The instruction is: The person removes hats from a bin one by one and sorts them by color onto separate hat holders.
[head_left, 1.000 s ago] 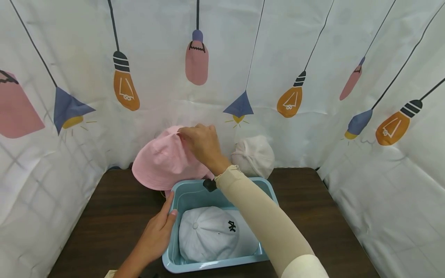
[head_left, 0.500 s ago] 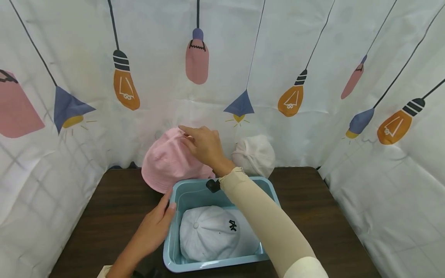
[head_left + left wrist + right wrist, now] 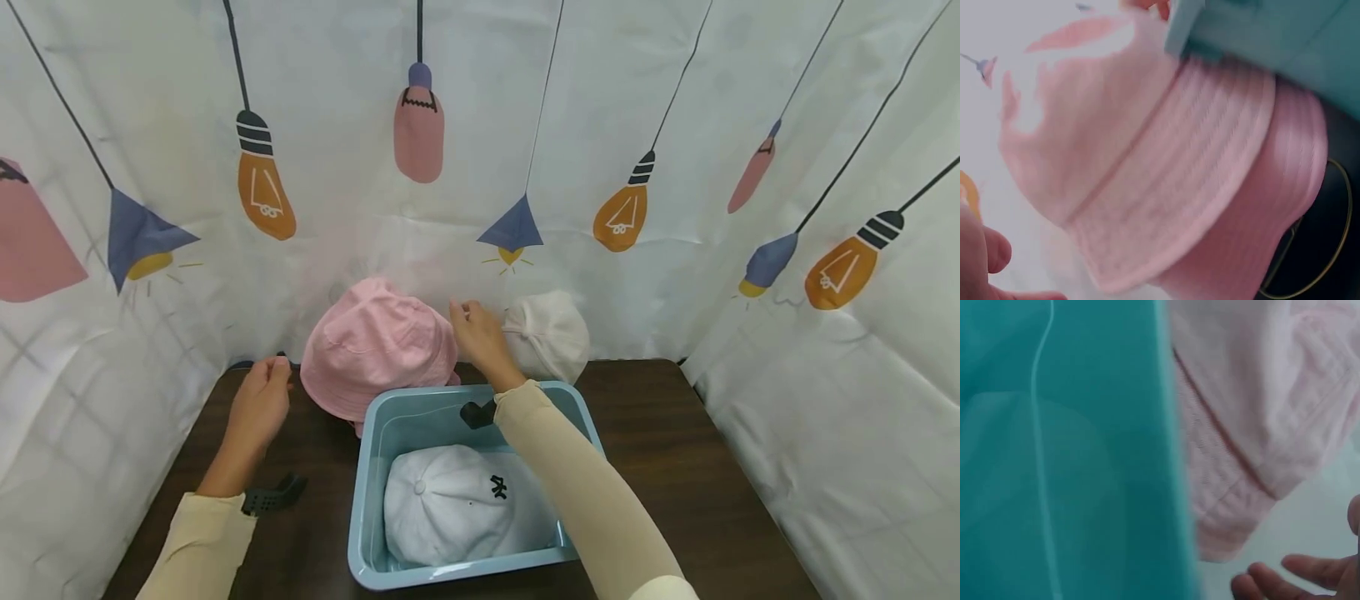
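The left hand [image 3: 258, 404] and the right hand [image 3: 480, 337] are well apart, fingers loosely bent and gripping nothing; the pink bucket hat [image 3: 382, 346] sits between them, near both; just beyond the right hand, on its outer side, is a cream cap [image 3: 557, 329], though whether hand and cap touch I cannot tell; nearer the person, under the right forearm, stands a blue tub [image 3: 357, 508] on the dark table [image 3: 652, 450], a white cap [image 3: 446, 504] with black lettering lying inside.

Creased pink bucket hat [image 3: 381, 346], crown [image 3: 375, 302] upward
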A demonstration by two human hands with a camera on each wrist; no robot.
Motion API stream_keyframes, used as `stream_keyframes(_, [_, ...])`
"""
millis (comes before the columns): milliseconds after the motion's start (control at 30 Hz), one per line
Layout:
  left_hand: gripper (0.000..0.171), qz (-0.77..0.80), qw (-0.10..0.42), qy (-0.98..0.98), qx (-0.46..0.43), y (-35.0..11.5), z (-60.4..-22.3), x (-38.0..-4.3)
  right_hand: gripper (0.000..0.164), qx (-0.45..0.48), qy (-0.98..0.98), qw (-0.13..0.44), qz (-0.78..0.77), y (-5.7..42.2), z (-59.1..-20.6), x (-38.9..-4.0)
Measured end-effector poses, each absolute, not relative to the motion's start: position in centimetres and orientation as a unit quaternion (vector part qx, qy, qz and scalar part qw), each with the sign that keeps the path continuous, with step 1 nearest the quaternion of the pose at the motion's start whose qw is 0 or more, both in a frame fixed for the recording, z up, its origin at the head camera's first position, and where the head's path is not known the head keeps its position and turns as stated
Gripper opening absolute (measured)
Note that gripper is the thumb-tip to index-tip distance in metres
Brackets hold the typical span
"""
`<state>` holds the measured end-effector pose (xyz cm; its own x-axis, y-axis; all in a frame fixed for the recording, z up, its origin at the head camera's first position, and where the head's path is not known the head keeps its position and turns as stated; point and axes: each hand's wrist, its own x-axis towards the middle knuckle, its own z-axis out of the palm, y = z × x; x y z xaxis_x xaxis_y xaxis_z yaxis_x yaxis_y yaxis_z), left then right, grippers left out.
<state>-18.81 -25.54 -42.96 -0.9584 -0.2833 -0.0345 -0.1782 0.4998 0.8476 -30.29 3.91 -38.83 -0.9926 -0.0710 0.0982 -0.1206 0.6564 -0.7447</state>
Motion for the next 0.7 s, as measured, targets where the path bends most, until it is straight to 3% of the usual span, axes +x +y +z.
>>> stream_keyframes(267, [0.075,-0.498,-0.011,-0.853,0.154,-26.6,-44.8,-21.6,0.051,0.024,-0.926,-0.013,0.376,4.5,-42.0,-30.4])
stream_keyframes(700, [0.061,-0.506,0.010,-0.849,0.154,-25.8,-45.7,-23.2,0.030,0.057,-0.937,-0.049,0.340,4.3,-42.9,-30.4])
